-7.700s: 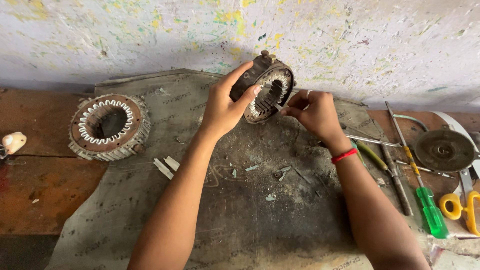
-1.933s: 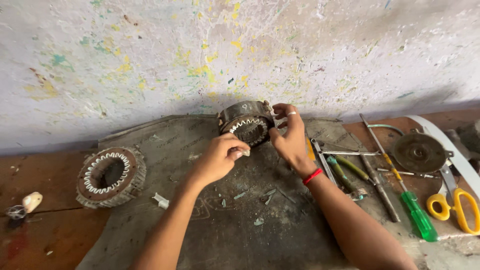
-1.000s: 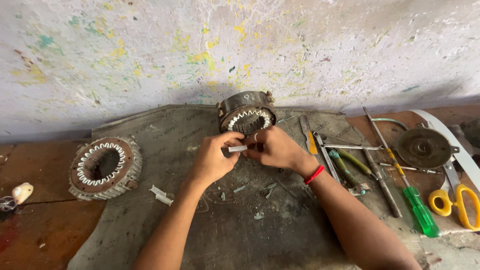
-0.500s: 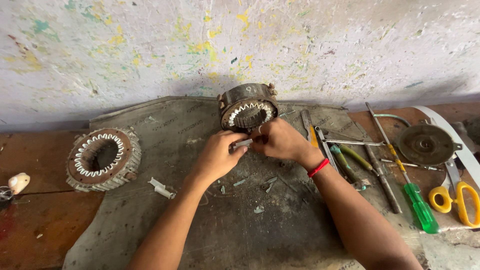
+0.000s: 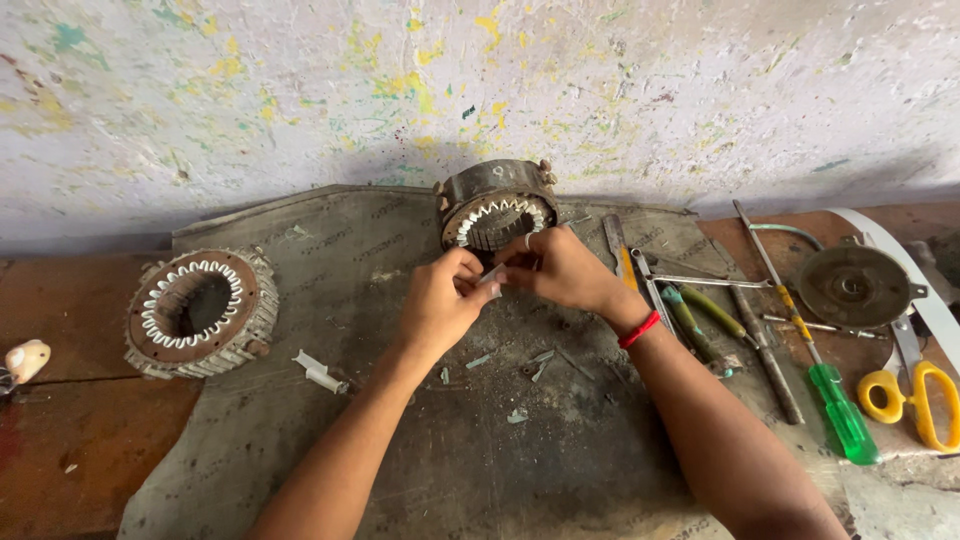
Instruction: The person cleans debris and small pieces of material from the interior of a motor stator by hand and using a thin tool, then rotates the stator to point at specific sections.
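Observation:
A dark round motor stator (image 5: 497, 206) with white slot liners stands on edge against the wall, on a grey mat (image 5: 330, 420). Just in front of it, my left hand (image 5: 441, 303) and my right hand (image 5: 556, 268) meet, both pinching one small pale strip of insulation paper (image 5: 490, 276) between fingertips. My right wrist wears a red band (image 5: 638, 329). A second stator (image 5: 200, 310) lies flat at the left, apart from both hands.
Tools lie to the right: a green-handled screwdriver (image 5: 843, 420), yellow-handled scissors (image 5: 925, 395), pliers (image 5: 692, 322), a round metal motor cover (image 5: 850, 286). Paper scraps (image 5: 320, 372) dot the mat. A paint-flecked wall (image 5: 480, 90) rises behind the wooden bench (image 5: 70, 450).
Earlier I held the stator up in both hands; it now rests on the mat against the wall. My hands have come together in front of it on the paper strip.

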